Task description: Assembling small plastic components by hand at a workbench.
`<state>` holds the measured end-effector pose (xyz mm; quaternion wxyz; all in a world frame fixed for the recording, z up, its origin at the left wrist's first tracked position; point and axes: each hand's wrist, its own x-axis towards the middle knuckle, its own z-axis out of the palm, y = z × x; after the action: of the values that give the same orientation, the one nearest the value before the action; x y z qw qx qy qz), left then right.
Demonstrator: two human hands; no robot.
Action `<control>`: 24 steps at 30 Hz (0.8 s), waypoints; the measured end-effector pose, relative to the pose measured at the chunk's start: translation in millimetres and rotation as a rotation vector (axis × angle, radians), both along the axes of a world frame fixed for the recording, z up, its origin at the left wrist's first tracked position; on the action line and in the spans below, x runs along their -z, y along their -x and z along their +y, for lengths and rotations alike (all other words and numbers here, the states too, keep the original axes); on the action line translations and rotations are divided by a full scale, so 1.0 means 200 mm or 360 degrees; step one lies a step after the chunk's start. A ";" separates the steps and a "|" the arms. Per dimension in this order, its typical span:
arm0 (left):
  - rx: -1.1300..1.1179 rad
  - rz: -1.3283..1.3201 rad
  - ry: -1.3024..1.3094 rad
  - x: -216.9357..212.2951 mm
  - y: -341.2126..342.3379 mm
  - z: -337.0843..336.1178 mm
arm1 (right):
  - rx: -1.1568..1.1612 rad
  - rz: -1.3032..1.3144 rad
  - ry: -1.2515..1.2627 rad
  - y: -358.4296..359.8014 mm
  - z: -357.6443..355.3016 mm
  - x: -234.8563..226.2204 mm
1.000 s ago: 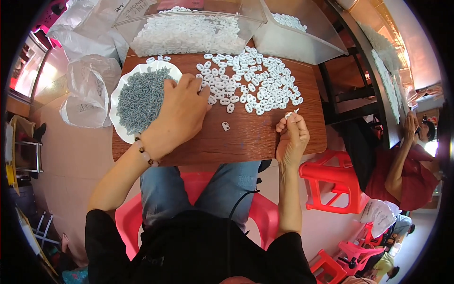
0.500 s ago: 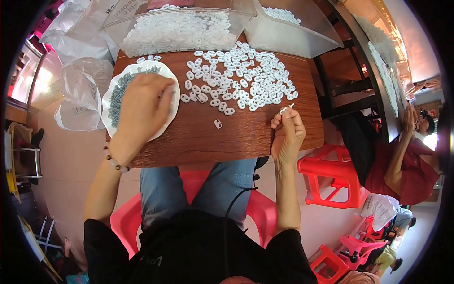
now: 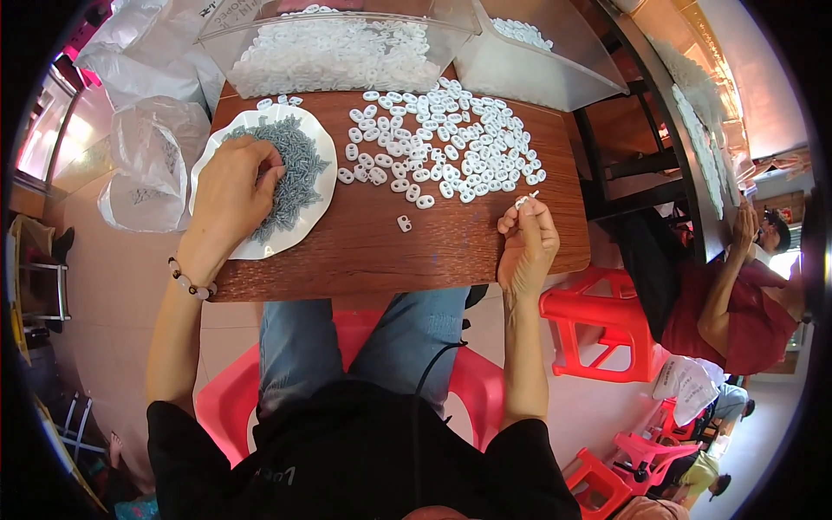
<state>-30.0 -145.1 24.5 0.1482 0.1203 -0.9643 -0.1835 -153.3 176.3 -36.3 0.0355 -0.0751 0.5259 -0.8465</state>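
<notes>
your left hand [image 3: 227,192] is at the white scalloped dish [image 3: 296,230], on the left of the brown wooden surface [image 3: 347,260]. its thumb and fingers are bent to a narrow gap over the small grey screw-like pieces [image 3: 299,165]; whether one is already between the fingertips cannot be told. your right hand [image 3: 529,238], near the right edge, is pinched on a small white piece [image 3: 523,201], mostly hidden by the fingers, with a thin end sticking out at the top.

between the hands, nearer the far side, lie many white oval parts [image 3: 474,156] with two holes each, loosely scattered. one lone white part [image 3: 404,224] sits apart, closer to you. beyond them stand a clear bin [image 3: 338,74] of white parts and a second, cloudy bin [image 3: 537,82] to its right.

to do this well, pick from the thin edge of the grey heap rather than its middle, where pieces cross and may come up in clumps. use thumb and forefinger tips only, and lift straight up so nothing spills over the rim. a light, steady pinch on the right should do; squeezing hard could make so small a piece slip or turn.
</notes>
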 end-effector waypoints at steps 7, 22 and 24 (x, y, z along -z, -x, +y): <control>-0.0092 0.0145 -0.0273 -0.01 0.00 0.01 | 0.0013 -0.0028 0.0098 0.00 0.00 -0.01; -0.0179 0.0459 -0.1132 0.04 -0.07 0.01 | -0.0005 0.0005 0.0066 -0.02 0.01 -0.05; -0.0113 0.0463 -0.1505 0.01 -0.11 0.12 | -0.0049 0.0152 -0.0189 -0.07 -0.02 -0.09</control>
<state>-7.0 -120.5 22.5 0.2167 0.1803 -0.7401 -0.6106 -139.3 172.6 -19.2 0.0277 -0.1213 0.5750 -0.8087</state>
